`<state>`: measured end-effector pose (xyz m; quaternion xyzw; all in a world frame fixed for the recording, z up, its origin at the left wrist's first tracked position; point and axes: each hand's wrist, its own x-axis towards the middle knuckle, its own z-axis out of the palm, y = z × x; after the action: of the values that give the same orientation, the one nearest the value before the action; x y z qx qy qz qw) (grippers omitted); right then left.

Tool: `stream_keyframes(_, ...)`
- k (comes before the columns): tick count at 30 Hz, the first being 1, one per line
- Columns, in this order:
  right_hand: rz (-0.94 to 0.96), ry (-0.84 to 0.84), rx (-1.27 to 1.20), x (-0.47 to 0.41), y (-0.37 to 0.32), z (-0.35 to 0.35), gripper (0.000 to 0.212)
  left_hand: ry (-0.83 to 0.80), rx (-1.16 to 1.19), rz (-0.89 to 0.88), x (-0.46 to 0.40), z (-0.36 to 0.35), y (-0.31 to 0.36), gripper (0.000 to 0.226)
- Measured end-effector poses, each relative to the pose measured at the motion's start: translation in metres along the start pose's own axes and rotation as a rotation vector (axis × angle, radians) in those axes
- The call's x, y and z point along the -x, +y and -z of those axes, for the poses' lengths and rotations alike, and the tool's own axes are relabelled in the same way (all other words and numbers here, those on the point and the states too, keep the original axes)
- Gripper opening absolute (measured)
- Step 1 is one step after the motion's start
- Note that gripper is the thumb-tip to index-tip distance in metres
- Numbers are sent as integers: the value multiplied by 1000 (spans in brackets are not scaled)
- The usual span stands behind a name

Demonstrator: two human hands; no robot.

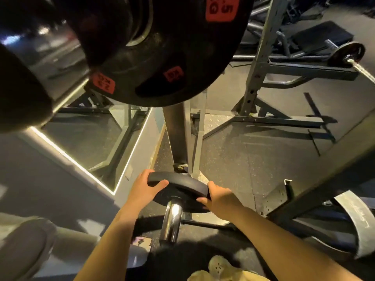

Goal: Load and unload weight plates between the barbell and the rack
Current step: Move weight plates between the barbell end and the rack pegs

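left hand (pixel 142 187), right hand (pixel 220 196): fingers clamped on small plate (pixel 182 189) on chrome peg (pixel 172 218) | speckled rubber floor (pixel 233 157) | mirror (pixel 85 136) left | rack (pixel 261 63) far right

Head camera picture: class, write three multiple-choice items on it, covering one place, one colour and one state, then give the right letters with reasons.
1. Where is the small plate?
A. on the chrome peg
B. flat on the floor
C. on a bench

2. What colour are the labels on the large plates overhead?
A. blue
B. red
C. white

3. How is the small plate held?
A. by one hand
B. by no hand
C. by both hands

Answers: 1 A, the peg passes through its hole. 2 B, the patches are red. 3 C, the left hand and right hand grip opposite edges.
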<state>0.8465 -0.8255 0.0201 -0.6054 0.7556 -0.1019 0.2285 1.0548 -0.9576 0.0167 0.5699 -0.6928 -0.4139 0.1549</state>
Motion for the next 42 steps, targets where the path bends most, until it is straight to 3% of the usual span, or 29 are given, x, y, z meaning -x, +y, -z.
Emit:
stream_keyframes(4, -84, -115, -196, 6, 10, -6, 41, 55, -227, -145, 12, -4, 12, 58)
stream_keyframes(9, -101, -223, -60, -4, -2, 7, 42, 24, 3, -68, 20, -2, 0, 46)
stream_keyframes(14, 56, -83, 206, -18, -36, 20, 48, -98, 359, 152, 20, 6, -33, 40)
stream_keyframes(18, 82, -45, 189, -26, -48, 25, 49, -116, 466, 141, 22, 3, -57, 76)
stream_keyframes(20, 133, 22, 216, -21, -40, 19, 48, -99, 441, 128, 22, 4, -46, 66)
stream_keyframes(23, 281, 276, 262, -13, -20, 4, 45, -75, 343, 150, 21, 5, -35, 37)
stream_keyframes(25, 313, 369, 206, -7, -6, -7, 43, -60, 254, 126, 24, 6, -29, 34)
stream_keyframes(30, 12, 91, -155, 13, 17, -34, 45, 63, -132, -94, 36, 2, 2, 54)
stream_keyframes(34, -101, -144, -206, 17, 23, -33, 49, 82, -378, -199, 41, -4, 14, 69)
stream_keyframes(39, -42, -71, -143, 18, 12, -23, 44, 48, -244, -170, 41, 1, -1, 60)
stream_keyframes(42, 30, -29, 9, 17, 0, -10, 45, 16, 164, -97, 42, 3, -10, 39)
